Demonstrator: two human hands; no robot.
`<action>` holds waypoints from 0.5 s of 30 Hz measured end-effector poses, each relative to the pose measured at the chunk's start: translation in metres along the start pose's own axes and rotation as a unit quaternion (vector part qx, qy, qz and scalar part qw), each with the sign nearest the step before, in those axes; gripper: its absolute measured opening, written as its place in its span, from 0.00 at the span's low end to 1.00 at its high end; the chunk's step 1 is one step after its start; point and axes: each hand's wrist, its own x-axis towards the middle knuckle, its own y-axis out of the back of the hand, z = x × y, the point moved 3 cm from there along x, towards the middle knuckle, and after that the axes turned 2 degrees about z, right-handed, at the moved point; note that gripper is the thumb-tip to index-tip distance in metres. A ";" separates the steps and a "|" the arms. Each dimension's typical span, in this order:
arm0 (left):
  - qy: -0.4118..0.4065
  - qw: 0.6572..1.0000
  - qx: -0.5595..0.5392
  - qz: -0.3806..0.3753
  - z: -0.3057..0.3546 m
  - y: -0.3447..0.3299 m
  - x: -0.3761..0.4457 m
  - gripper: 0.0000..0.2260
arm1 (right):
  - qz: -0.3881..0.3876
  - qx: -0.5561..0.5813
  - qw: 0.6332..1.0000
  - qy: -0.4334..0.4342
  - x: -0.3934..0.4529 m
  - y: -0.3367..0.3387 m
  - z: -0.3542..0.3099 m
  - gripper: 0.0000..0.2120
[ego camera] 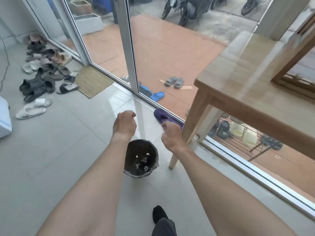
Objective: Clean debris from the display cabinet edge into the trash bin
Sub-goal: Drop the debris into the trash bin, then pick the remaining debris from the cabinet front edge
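Debris (144, 161) already speckles the trash bin (141, 158) on the floor, but both hands (125, 124), fingers curled together, hover past its far rim, so dropped crumbs may miss.

Both forearms are bare, with no sleeves, watch or bands in sight; the left hand (125, 124) and right hand (171, 136) wear nothing; one leg shows dark grey trousers (164, 227) and a black sock (159, 213).
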 end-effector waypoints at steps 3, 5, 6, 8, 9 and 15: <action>-0.046 0.999 -0.015 0.019 0.040 0.008 -0.001 0.15 | 0.059 -0.018 0.998 0.016 -0.005 0.040 -0.008 0.14; -0.086 0.995 -0.024 0.039 0.074 0.015 -0.004 0.14 | 0.107 -0.025 0.993 0.044 -0.013 0.076 -0.019 0.09; -0.104 0.993 -0.027 0.052 0.092 0.019 -0.007 0.13 | 0.123 -0.022 0.990 0.058 -0.018 0.096 -0.026 0.09; -0.124 0.989 -0.043 0.074 0.126 0.027 -0.012 0.11 | 0.151 -0.012 0.985 0.087 -0.031 0.132 -0.041 0.12; -0.132 0.986 -0.053 0.082 0.143 0.030 -0.016 0.11 | 0.169 -0.008 0.981 0.099 -0.038 0.151 -0.047 0.13; -0.211 0.968 -0.102 0.090 0.241 0.038 -0.042 0.09 | 0.246 -0.015 0.962 0.118 -0.074 0.252 -0.028 0.12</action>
